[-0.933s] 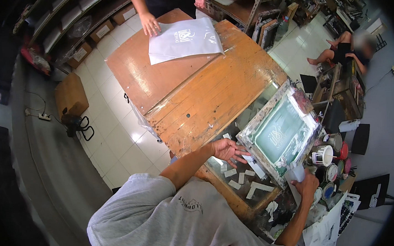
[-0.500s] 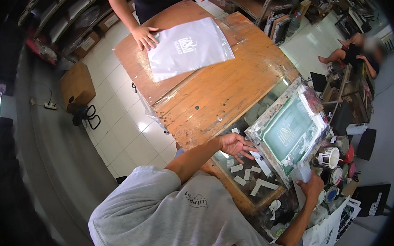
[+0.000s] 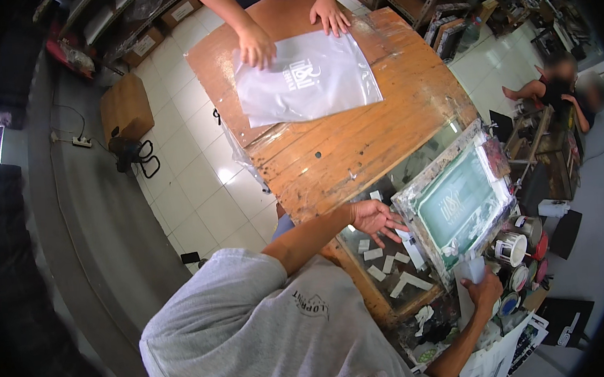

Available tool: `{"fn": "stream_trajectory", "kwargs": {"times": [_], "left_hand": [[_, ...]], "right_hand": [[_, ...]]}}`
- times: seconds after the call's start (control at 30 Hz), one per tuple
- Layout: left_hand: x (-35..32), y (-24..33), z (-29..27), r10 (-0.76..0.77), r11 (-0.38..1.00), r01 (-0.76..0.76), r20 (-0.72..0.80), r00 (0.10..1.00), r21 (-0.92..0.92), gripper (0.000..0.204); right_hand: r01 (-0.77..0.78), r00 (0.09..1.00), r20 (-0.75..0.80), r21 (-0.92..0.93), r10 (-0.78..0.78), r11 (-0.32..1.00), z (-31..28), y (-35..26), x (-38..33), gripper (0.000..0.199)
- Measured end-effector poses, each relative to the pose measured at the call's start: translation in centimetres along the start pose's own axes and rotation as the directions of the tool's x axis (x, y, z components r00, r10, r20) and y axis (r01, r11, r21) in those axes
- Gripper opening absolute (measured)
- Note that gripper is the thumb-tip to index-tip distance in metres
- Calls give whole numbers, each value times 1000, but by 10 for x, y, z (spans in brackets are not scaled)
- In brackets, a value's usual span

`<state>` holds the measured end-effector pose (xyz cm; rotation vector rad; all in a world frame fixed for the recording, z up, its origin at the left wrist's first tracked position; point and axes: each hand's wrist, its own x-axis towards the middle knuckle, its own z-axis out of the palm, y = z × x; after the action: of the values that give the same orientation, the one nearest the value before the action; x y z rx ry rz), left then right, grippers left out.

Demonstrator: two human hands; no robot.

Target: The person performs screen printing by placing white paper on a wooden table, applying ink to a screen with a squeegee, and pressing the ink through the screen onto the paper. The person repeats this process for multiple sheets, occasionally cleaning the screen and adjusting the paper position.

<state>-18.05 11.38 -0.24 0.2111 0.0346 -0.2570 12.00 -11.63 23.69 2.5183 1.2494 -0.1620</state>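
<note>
A screen-printing frame (image 3: pixel 455 206) with a green mesh and a pale design sits tilted over a glass-topped surface (image 3: pixel 422 305) at the right side of the wooden table. My left hand (image 3: pixel 378 221) is open at the frame's left edge, fingers spread and palm partly up. Whether its fingertips touch the frame I cannot tell. Near the frame's bottom corner, my right hand (image 3: pixel 484 290) is closed round a pale block (image 3: pixel 472 270), its lower part hidden by the fingers. Several small white pieces (image 3: pixel 376 273) lie on the glass left of the frame.
Across the wooden table (image 3: pixel 314 166), a co-worker's hands rest on a translucent plastic bag (image 3: pixel 339 74) with a white print. Open paint tubs (image 3: pixel 511 249) crowd the right side by papers (image 3: pixel 499 353). Another person (image 3: pixel 554 90) sits at the far right.
The co-worker's second hand has come down onto the bag's far edge, while the first has curled its fingers over the bag. The view has shifted slightly; my hands keep nearly the same pose.
</note>
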Motion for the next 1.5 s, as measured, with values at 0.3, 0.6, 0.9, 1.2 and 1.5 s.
{"fn": "stream_trajectory", "kwargs": {"times": [0.3, 0.6, 0.9, 1.2, 1.5], "left_hand": [[0, 0, -1, -7, 1000, 7, -18, 1000, -27, 70], [-2, 2, 2, -2, 1000, 2, -7, 1000, -8, 78], [-3, 2, 4, 6, 1000, -6, -9, 1000, 15, 73], [0, 0, 2, 4, 999, -4, 11, 1000, -32, 78], [1, 3, 1, -16, 1000, 16, 26, 1000, -26, 75]], "right_hand": [[-56, 993, 104, -34, 59, 998, -10, -9, 5, 70], [-102, 982, 156, -57, 110, 993, -19, -24, 4, 65], [-100, 989, 103, -65, 106, 993, -15, -27, 5, 73], [-197, 959, 187, -89, 211, 976, -15, -36, 11, 79], [-214, 957, 185, -69, 223, 974, -17, -43, 6, 72]]}}
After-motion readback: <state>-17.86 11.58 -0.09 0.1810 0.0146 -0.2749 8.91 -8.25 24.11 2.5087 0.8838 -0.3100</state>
